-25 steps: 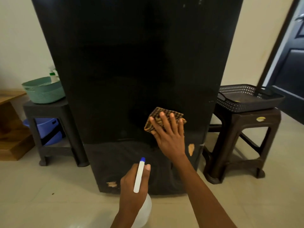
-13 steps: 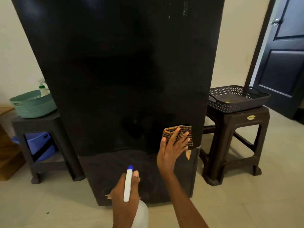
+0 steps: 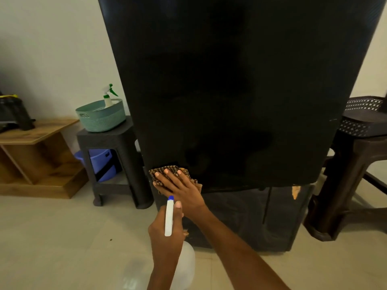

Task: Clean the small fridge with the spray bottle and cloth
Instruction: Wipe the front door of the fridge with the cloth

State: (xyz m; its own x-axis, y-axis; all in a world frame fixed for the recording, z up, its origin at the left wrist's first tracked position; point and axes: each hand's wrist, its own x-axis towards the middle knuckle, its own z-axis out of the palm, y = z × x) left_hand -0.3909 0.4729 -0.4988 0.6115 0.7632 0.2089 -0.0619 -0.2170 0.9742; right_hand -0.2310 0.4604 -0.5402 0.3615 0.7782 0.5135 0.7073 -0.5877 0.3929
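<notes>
The small black fridge (image 3: 234, 91) stands upright in front of me and fills the middle of the view. My right hand (image 3: 180, 188) lies flat on a brown checked cloth (image 3: 165, 171), pressing it against the lower left corner of the fridge door. Just below it, my left hand (image 3: 166, 231) grips a white spray bottle (image 3: 169, 216) with a blue nozzle tip pointing up toward the fridge. The bottle's translucent body (image 3: 185, 262) hangs under my fist.
A dark stool (image 3: 109, 139) left of the fridge carries a teal basket (image 3: 100, 118) with a green-trigger spray bottle (image 3: 109, 97); a blue bucket (image 3: 100, 162) sits beneath. Wooden shelving (image 3: 31, 158) is far left. A brown stool (image 3: 356, 168) with a black perforated tray (image 3: 364, 116) stands right.
My right hand has swept the cloth from the door's lower right edge across to its lower left corner. The view has shifted left, and my left hand still holds the bottle.
</notes>
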